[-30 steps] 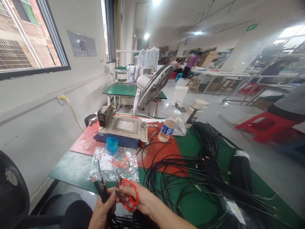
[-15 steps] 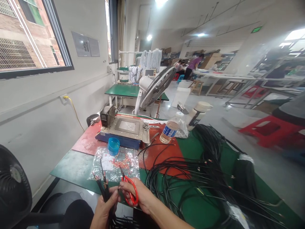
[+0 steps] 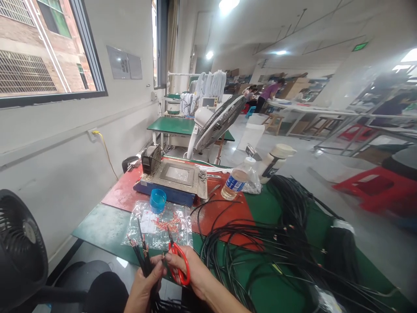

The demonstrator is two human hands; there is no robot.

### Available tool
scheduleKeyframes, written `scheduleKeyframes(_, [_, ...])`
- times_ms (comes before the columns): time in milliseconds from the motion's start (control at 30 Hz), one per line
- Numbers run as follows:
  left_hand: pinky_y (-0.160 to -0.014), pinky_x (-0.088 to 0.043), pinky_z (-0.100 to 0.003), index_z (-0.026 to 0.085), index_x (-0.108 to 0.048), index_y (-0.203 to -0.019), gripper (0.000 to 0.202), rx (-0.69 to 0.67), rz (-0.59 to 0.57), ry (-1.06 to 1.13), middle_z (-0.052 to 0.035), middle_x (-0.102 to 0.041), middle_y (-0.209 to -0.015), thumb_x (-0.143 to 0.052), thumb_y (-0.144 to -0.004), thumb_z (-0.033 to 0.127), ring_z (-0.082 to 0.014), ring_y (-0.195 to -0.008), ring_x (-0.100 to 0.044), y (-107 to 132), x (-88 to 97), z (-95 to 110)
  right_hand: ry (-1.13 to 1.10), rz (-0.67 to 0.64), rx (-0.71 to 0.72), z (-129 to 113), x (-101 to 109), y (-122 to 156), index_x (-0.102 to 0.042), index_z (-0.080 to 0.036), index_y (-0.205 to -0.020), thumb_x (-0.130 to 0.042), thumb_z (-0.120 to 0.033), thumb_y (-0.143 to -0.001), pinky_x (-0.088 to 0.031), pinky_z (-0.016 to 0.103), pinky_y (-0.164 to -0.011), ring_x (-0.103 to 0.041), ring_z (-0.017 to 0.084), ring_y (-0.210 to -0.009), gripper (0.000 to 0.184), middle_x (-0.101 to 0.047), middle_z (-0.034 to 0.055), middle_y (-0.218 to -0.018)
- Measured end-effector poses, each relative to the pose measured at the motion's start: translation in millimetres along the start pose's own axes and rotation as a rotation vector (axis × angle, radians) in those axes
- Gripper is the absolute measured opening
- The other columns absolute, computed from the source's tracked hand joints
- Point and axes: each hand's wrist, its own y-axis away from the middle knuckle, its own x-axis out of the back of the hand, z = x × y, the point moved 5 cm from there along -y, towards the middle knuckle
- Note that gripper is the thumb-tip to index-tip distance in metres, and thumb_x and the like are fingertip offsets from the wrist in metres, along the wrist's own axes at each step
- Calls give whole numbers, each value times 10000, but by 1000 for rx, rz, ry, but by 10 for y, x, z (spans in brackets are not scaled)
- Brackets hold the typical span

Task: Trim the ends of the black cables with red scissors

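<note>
A bundle of black cables [image 3: 140,258] with bared coloured wire ends sticks up out of my left hand [image 3: 148,280], which is closed round it. Red-handled scissors [image 3: 185,263] rest in my right hand [image 3: 192,267], their dark blades pointing up and away. My right thumb and forefinger pinch close to the left fingertips, at what looks like one cable's end; the fingers hide most of it. Just beyond the hands lies a clear plastic bag [image 3: 137,232] strewn with small red and orange wire scraps [image 3: 167,224].
A blue round container [image 3: 158,201] stands before a blue-based metal heating device [image 3: 169,193] with a small fan. Black cables [image 3: 234,243] spread across the table's right side, near a bottle of liquid [image 3: 233,184] and a pale flask [image 3: 276,161]. A black fan [image 3: 21,243] stands at left.
The view has shifted slightly, so the scene sits a little further right. Both hands keep their grips, close together; the scissors remain in the right hand.
</note>
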Motion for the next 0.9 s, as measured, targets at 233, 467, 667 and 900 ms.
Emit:
scheduleKeyframes(233, [-405,-117,-187,121,-692,-779,478,-2,-21,18,8,-575,-487,-817,-448,442,0,-338,-319,-2,9,-6,8,17,-28,8,14,-78,-521,-138,-619,-689,-599,-614,-226,162,-305,-354,31,-310,491,-431,-77,-417])
scheduleKeyframes(467, [-385,-95,-209,89,-695,-663,426,5,-129,5,12,-514,-405,-799,-479,458,-3,-304,-290,-61,5,-79,45,-49,-107,-46,4,-85,-488,-152,-568,-718,-554,-586,-188,162,-271,-360,38,-292,462,-433,-74,-422])
scheduleKeyframes(667, [-375,-185,-170,123,-701,-838,496,31,-21,90,3,-594,-501,-824,-455,413,-14,-351,-363,-85,94,-55,282,57,48,-47,102,-57,-489,-175,-615,-646,-562,-670,-241,200,-355,-348,64,-359,421,-404,-68,-449])
scheduleKeyframes(900, [-477,-445,-175,136,-680,-819,355,277,62,464,-20,-669,-642,-824,-494,136,-98,-552,-593,39,-8,-22,1307,38,1351,-258,-293,365,-609,-157,-913,-421,-205,-900,-284,269,-503,-475,135,-561,194,-604,29,-667])
